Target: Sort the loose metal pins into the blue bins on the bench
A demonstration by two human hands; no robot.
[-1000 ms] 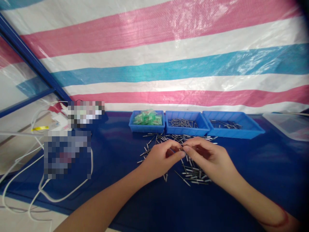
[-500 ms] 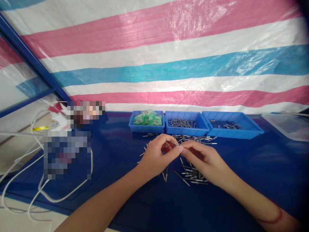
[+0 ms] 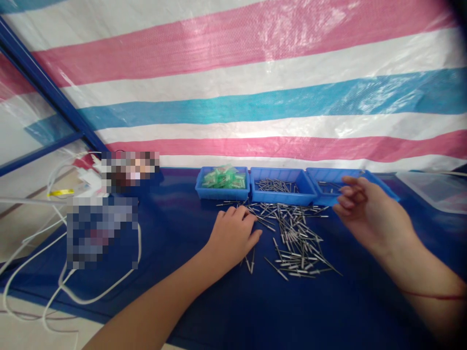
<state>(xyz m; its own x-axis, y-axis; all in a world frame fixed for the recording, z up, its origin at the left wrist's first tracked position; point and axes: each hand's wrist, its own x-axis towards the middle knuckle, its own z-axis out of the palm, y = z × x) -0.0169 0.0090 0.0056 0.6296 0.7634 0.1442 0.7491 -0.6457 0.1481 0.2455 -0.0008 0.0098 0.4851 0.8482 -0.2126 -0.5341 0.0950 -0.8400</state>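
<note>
Striped plastic sheeting point(image 3: 233, 87) in pinkish red, white and blue backs the flat dark-blue table point(image 3: 255, 311). On my feed, three open rectangular bins stand side by side along its far edge: a left blue plastic bin point(image 3: 223, 194) holding green-and-clear packets point(image 3: 224, 178), a middle blue plastic bin point(image 3: 282, 196) and a right blue plastic bin point(image 3: 323, 199). Loose silver metal rivets with long thin stems point(image 3: 290, 233) lie scattered between the bins and the near edge; more sit in the middle and right bins.

Left hand point(image 3: 233, 238): palm down at the left side of the scatter, fingers loosely bent and slightly spread. I cannot tell whether anything is under them. Right hand point(image 3: 375, 221): raised at the right bin, hiding part of it from me, fingers half curled; I cannot tell whether they grip anything. White cables point(image 3: 87, 302) loop over the left edge; a clear plastic container point(image 3: 430, 192) sits by the far right corner.
</note>
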